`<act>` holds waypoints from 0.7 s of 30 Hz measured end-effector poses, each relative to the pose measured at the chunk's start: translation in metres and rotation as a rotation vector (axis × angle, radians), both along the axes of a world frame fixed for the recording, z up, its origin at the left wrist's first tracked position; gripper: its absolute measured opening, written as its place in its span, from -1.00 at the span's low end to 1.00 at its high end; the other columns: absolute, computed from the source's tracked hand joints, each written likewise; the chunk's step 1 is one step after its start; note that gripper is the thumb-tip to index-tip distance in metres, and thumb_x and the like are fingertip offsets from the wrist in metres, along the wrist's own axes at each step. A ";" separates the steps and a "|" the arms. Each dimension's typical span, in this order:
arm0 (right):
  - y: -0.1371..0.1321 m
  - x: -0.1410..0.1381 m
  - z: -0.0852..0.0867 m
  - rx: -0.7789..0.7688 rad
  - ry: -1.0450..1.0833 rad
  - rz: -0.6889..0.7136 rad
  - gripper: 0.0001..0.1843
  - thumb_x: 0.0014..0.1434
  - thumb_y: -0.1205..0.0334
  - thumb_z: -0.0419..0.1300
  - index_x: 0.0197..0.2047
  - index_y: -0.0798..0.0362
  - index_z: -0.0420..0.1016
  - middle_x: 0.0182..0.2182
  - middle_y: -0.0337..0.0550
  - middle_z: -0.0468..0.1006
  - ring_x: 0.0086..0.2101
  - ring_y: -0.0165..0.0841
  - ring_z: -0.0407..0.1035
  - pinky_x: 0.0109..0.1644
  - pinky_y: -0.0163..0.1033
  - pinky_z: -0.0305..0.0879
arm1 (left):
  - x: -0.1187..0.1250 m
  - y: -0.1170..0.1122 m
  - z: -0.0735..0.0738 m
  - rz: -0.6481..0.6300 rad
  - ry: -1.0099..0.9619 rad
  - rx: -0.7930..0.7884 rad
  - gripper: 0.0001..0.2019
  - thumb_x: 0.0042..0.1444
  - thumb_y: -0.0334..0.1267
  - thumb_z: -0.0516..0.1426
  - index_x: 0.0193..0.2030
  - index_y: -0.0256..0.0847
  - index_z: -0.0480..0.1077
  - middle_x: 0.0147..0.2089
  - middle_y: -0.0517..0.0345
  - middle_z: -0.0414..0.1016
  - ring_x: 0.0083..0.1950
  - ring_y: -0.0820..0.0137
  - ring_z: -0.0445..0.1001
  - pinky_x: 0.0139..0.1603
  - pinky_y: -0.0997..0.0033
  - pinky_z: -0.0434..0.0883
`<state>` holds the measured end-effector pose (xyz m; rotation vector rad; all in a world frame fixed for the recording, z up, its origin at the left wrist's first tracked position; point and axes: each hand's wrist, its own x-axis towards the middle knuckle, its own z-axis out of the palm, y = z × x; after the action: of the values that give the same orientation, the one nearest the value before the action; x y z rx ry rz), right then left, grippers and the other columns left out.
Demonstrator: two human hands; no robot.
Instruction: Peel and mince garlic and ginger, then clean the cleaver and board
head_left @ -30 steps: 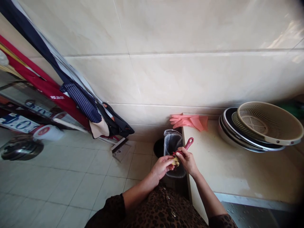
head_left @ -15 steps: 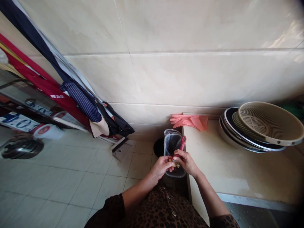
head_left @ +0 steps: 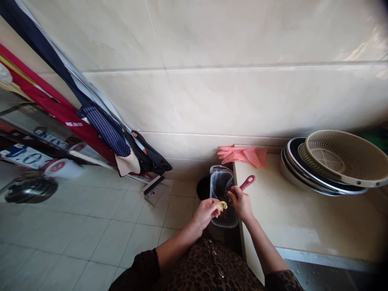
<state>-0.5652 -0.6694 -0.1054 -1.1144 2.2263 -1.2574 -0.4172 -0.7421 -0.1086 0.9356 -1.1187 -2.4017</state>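
Note:
Pinched in the fingers of my left hand [head_left: 208, 212] is a small knobby yellow piece of ginger [head_left: 223, 205]. My right hand [head_left: 241, 203] is closed round a red peeler [head_left: 247, 183], whose handle end with a hanging hole sticks out up and to the right. The peeler's head is mostly hidden by my fingers and sits a little apart from the ginger. Both hands are over a bin lined with a clear plastic bag [head_left: 221, 178], with dark scraps inside.
A pale counter [head_left: 266, 210] runs along the right, bearing pink rubber gloves [head_left: 242, 154] and a stack of basins topped by a beige colander [head_left: 360, 157]. Left of the bin are a dark round container [head_left: 203, 188] and a dustpan [head_left: 155, 192]. Aprons [head_left: 106, 129] hang at the left.
My right hand has drawn the peeler away from the ginger to the right, and its handle now leans further right. More of the ginger shows in my left hand, which stays nearly in place.

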 end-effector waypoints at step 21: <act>0.003 0.024 0.018 -0.270 -0.156 0.013 -0.71 0.22 0.07 0.10 -0.05 0.01 0.42 -0.20 -0.08 0.59 -0.27 -0.30 0.49 -0.17 -0.19 0.43 | -0.005 0.004 0.007 0.328 0.050 0.116 -0.50 -0.30 -0.32 0.40 -0.13 -0.27 0.46 -0.22 0.06 0.50 -0.21 0.38 0.48 -0.14 0.33 0.47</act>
<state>-0.5412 -0.6666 -0.0870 -1.0794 1.9743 -1.6168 -0.4222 -0.7382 -0.1017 1.0025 -0.7476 -2.2230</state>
